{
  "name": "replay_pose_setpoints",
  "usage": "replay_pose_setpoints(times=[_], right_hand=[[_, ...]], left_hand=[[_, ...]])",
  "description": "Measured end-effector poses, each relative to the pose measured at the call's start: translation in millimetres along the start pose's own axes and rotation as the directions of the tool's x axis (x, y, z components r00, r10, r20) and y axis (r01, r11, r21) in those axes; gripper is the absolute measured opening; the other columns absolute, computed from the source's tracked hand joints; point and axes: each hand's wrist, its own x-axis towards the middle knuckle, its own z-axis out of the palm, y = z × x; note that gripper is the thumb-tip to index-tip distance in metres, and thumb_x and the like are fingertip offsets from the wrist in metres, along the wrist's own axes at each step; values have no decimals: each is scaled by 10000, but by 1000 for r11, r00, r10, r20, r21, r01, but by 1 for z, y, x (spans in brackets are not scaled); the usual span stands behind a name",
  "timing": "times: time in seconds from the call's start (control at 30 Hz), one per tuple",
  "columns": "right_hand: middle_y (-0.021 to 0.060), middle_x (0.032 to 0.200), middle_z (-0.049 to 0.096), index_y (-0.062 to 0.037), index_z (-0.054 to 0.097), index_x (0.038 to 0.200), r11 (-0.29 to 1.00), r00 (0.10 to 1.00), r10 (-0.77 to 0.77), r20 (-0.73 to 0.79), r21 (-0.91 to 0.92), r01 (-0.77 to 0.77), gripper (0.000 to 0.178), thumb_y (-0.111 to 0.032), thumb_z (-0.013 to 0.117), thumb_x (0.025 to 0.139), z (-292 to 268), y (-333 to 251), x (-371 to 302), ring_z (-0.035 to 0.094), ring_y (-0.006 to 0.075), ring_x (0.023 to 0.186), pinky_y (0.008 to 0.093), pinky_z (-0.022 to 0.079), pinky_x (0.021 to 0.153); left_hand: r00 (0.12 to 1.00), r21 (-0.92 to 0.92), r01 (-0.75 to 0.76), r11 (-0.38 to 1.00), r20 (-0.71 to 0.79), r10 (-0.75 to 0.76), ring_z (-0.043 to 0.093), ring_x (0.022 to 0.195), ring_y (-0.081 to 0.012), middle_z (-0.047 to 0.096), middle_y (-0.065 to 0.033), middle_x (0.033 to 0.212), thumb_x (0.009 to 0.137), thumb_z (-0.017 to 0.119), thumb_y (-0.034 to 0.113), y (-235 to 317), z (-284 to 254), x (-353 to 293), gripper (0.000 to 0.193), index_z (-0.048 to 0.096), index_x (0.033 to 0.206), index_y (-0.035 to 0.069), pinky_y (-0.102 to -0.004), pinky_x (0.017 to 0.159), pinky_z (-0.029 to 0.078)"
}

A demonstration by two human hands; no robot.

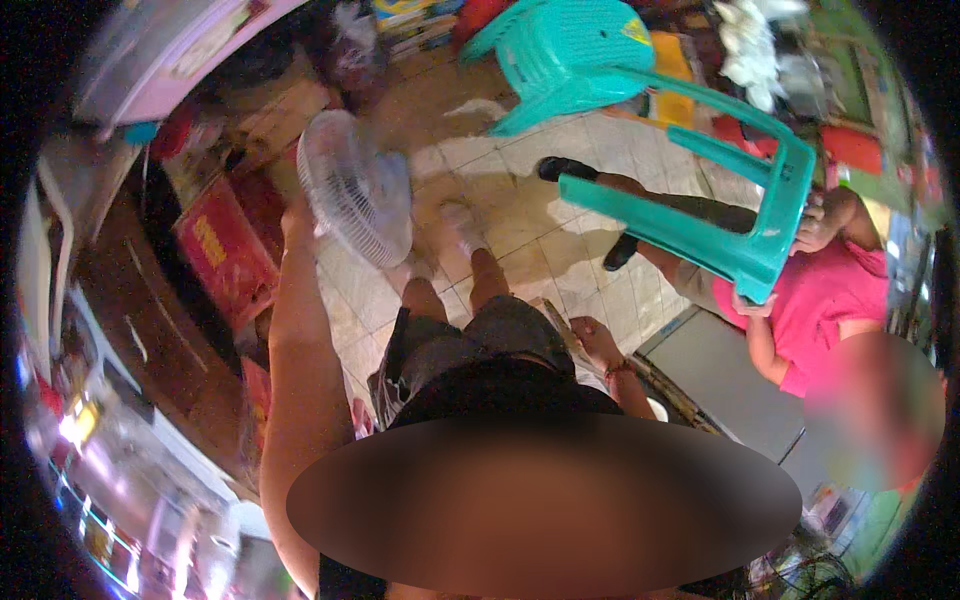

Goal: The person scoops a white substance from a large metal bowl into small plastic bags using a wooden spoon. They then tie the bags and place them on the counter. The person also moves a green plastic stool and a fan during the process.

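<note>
A white electric fan (pixel 355 190) with a round wire grille is up in front of me at the left, above the tiled floor. My left hand (pixel 297 222) grips the fan at its left edge, with the arm stretched forward. The fan partly hides the fingers. My right hand (pixel 598 343), with a red band at the wrist, hangs low beside my dark shorts (pixel 500 340). Its fingers look loosely apart, with nothing visible in them. A wooden edge (pixel 556 322) is close to that hand.
At right, another person in a pink shirt (pixel 790 310) holds a teal plastic frame (pixel 775 215) with both hands. A teal plastic stool (pixel 575 55) is beyond it. A red box (pixel 225 245) and dark brown furniture (pixel 140 320) line my left. A grey panel (pixel 715 375) is at right.
</note>
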Motion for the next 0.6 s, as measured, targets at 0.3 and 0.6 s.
replay_pose_setpoints(times=[0.3, 0.6], right_hand=[[159, 1084, 637, -14, 621, 1073, 982, 990, -16, -141, 182, 42, 350, -310, 513, 920, -25, -63, 16, 609, 318, 981, 384, 484, 826], [127, 1058, 663, -84, 637, 1097, 999, 999, 29, 35, 40, -30, 351, -351, 530, 897, 6, 23, 35, 622, 294, 994, 398, 483, 859]], left_hand=[[918, 32, -346, 938, 219, 331, 624, 681, -266, 656, -119, 777, 896, 482, 432, -51, -16, 40, 475, 639, 907, -16, -411, 598, 475], [988, -277, -38, 960, 131, 77, 648, 807, -310, 680, -181, 940, 852, 568, 342, 50, -35, -68, 393, 671, 998, -8, -398, 695, 510]])
